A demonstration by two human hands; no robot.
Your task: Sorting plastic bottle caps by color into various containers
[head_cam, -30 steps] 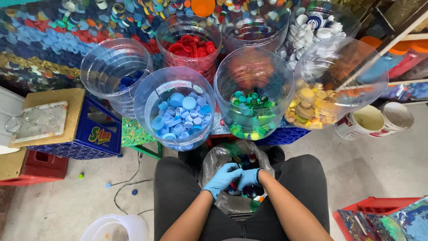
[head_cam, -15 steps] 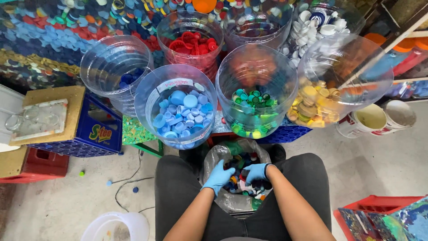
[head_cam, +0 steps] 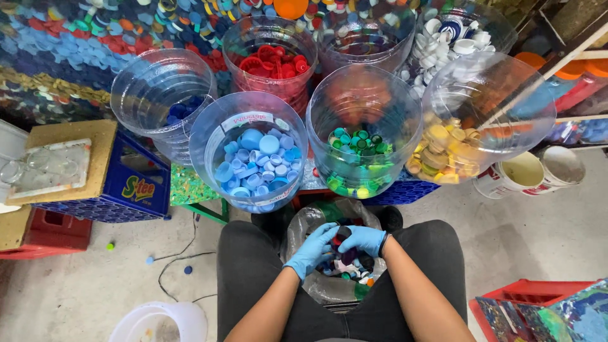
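- Hands in blue gloves meet inside a clear plastic bag (head_cam: 304, 234) of mixed bottle caps, held between the person's knees.
- The left hand (head_cam: 311, 251) curls loosely around caps at the bag's left side; which ones it grips I cannot tell.
- The right hand (head_cam: 362, 239) pinches a dark cap (head_cam: 342, 235), touching the left fingertips.
- Just beyond stand clear tubs: light blue caps (head_cam: 256, 161), green caps (head_cam: 359, 158), yellow caps (head_cam: 443, 152).
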